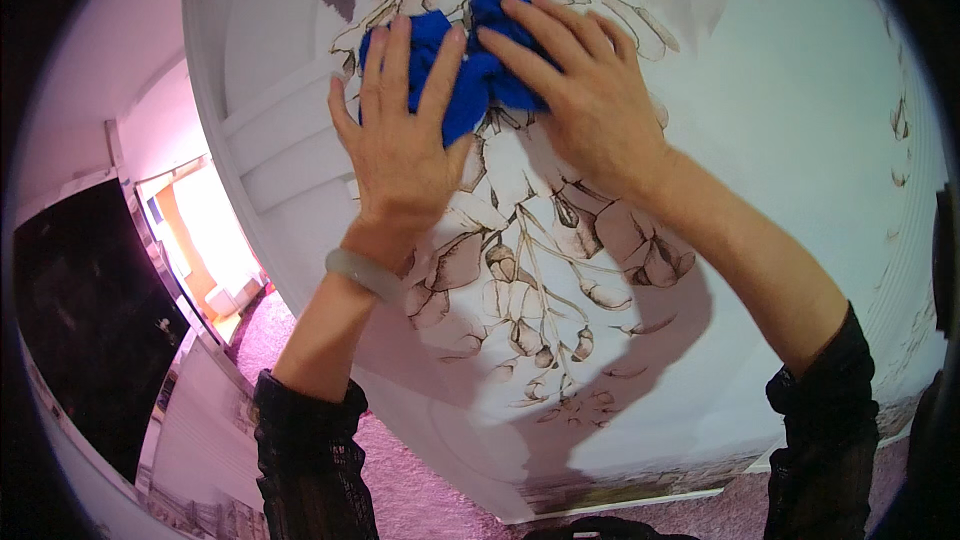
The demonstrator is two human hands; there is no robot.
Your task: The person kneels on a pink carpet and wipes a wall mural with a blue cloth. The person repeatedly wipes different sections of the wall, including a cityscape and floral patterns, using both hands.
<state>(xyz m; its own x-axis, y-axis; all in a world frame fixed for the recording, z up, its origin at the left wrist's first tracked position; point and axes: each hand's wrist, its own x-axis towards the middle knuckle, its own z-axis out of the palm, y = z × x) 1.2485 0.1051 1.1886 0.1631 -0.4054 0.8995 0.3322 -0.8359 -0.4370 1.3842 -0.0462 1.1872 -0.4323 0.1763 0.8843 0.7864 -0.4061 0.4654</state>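
Observation:
A bunched blue cloth (469, 94) lies against a pale wall mural (517, 165) printed with brown-outlined flowers, buds and stems. My left hand (401, 127) presses the cloth's left part flat, its fingers spread over the fabric and its thumb low beside the edge. On that wrist sits a pale bangle (365, 275). My right hand (592, 97) holds the upper right part, fingertips pointing up and left across the folds. Both palms face the wall, so the cloth beneath them is partly hidden. Dark sleeves end below the elbows.
White ridged moulding (262, 142) borders the mural on the left. Beyond it are a black panel (90, 315) and a bright doorway (217, 232). Pink carpet (420, 480) covers the floor below, meeting the wall's lower edge. A dark object (943, 262) stands at the right rim.

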